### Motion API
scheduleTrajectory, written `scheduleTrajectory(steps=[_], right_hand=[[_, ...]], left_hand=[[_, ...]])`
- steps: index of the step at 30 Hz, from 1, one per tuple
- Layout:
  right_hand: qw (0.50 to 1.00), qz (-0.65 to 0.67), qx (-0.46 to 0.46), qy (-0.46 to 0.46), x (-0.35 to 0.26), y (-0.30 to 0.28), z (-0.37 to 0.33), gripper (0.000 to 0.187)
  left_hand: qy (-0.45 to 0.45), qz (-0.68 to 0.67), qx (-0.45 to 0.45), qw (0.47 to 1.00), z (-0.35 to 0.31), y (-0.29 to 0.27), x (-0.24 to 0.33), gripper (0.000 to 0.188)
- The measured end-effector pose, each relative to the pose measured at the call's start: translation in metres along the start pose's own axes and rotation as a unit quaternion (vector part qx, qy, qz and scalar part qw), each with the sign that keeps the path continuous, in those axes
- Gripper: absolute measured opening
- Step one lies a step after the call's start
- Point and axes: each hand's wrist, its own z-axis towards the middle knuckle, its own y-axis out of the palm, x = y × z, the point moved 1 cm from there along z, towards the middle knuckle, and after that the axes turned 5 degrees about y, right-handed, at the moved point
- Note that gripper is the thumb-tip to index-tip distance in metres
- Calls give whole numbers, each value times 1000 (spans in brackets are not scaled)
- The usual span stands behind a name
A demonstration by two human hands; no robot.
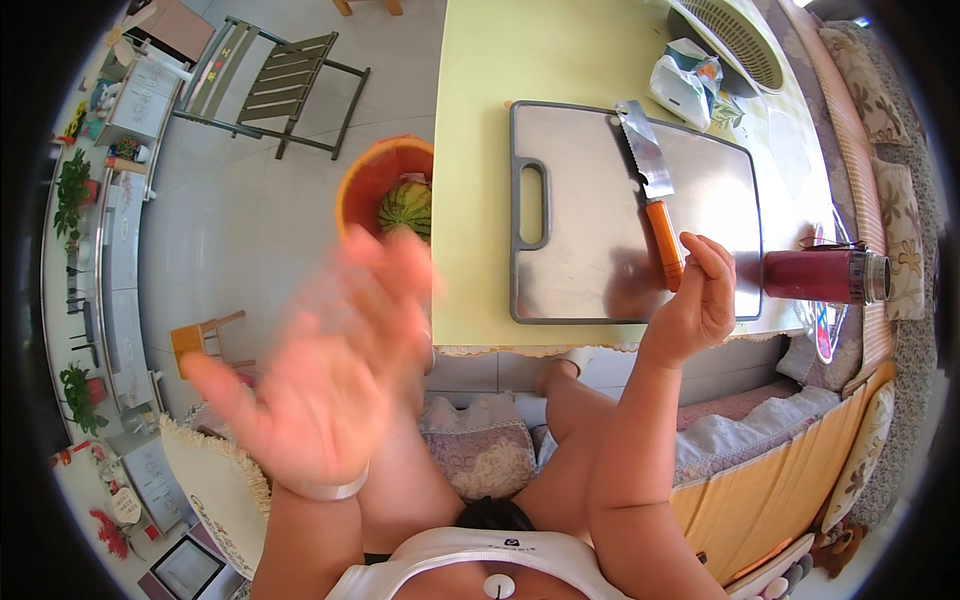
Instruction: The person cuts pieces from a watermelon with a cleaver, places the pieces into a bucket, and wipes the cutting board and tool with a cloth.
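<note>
My left hand [335, 365] is raised close to the camera, palm up, fingers spread and blurred, holding nothing. My right hand [697, 300] rests at the near edge of a steel cutting board [590, 230] with its fingers curled loosely, right beside the orange handle of a serrated knife [655, 195]. Whether the fingers touch the handle I cannot tell. The knife lies on the board, blade pointing away from me. The board sits on a pale yellow table [480, 150].
An orange bucket [368, 175] holding a watermelon [405, 208] stands on the floor left of the table. A dark red flask [825, 277] lies right of the board. A plastic bag [685, 85] and a fan [735, 40] sit at the far end. A folding chair [275, 85] stands far left.
</note>
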Motion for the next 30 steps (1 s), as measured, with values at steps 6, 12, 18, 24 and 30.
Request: scheduleTrajectory(steps=[6, 12, 18, 24, 30], right_hand=[[994, 93, -6, 59, -7, 6, -2, 21], [991, 115, -8, 75, -6, 4, 2, 22], [986, 141, 28, 88, 4, -6, 6, 20], [981, 158, 68, 85, 10, -19, 15, 21], [970, 177, 124, 116, 7, -31, 21, 21]], left_hand=[[128, 615, 58, 776, 71, -155, 4, 70], [-53, 452, 276, 847, 97, -253, 2, 109], [-4, 402, 348, 847, 106, -269, -11, 100], [58, 478, 332, 811, 106, -224, -13, 20], [144, 493, 266, 816, 87, -180, -16, 20]])
